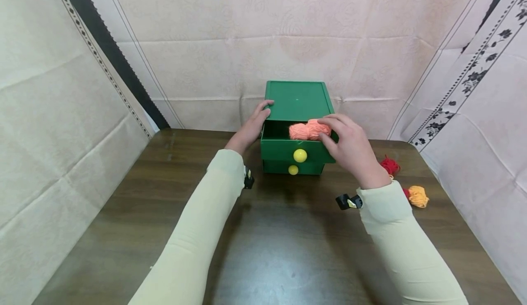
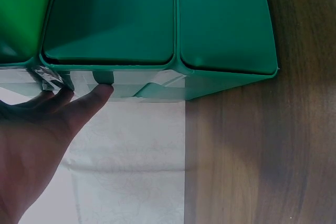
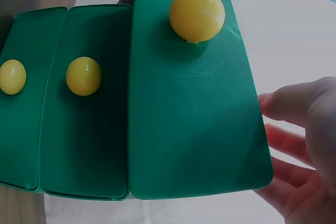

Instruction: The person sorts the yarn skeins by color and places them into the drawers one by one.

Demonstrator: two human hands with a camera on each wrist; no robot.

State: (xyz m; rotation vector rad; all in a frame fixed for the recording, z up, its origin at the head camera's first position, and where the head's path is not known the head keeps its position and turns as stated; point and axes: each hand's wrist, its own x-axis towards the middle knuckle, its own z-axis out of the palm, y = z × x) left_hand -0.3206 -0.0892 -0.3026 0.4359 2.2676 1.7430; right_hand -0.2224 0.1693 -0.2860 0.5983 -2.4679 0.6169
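A green drawer cabinet (image 1: 297,99) with yellow ball knobs stands at the back of the table. Its top drawer (image 1: 280,147) is pulled out, and a salmon-pink yarn skein (image 1: 299,131) lies in its right part. My right hand (image 1: 347,140) reaches over the drawer's right edge and holds the skein's right end between thumb and fingers. In the right wrist view, the drawer front hides the yarn from sight. My left hand (image 1: 252,126) rests against the cabinet's left side, its fingertips (image 2: 100,92) touching the side wall, near the top.
To the right on the brown table (image 1: 288,250) lie a red yarn bundle (image 1: 389,164) and a yellow-orange skein (image 1: 418,196) with some red yarn beside it, partly behind my right forearm. Pale cloth (image 1: 296,35) hangs behind the cabinet and at both sides.
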